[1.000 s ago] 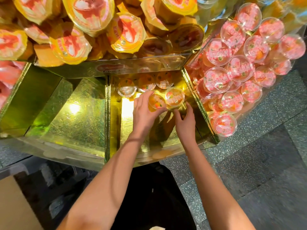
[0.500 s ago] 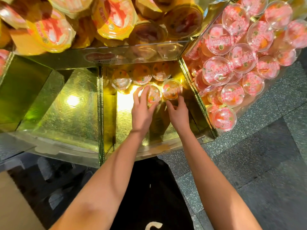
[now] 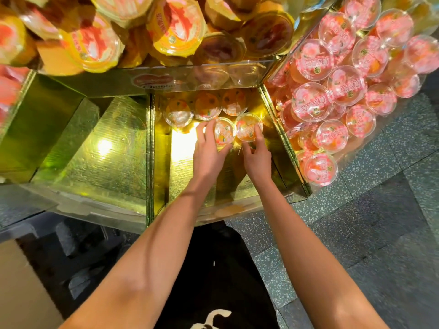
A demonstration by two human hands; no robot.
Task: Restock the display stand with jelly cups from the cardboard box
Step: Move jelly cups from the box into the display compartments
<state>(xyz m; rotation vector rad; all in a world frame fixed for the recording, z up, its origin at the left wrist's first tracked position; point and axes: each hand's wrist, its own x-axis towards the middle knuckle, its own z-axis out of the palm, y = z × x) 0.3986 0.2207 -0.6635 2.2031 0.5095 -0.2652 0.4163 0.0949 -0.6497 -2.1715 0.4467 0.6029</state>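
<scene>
The person leaned over the gold display stand (image 3: 95, 143), both bare arms reaching into its middle compartment. The left hand (image 3: 209, 157) gripped one small jelly cup (image 3: 224, 131) — fingers curled round its left side, thumb under its near edge. The right hand (image 3: 257, 160) pinched a second jelly cup (image 3: 249, 127) just beside it, fingertips on the right rim and thumb below. Whether the two cups touched, I could not tell. Each was a clear, round plastic tub with a see-through lid bearing a small round seal — orange jelly inside, with bits of red and yellow fruit. Both lay tilted, lids facing up toward the person, in front of a back row of three like cups (image 3: 206, 108) against the compartment's rear wall. The compartment to the right was heaped with pink-lidded cups (image 3: 332, 91), and larger yellow-lidded cups (image 3: 175, 32) crowded the tier above. A corner of the cardboard box (image 3: 21, 293) showed at the lower left, near the speckled floor (image 3: 380, 210).
</scene>
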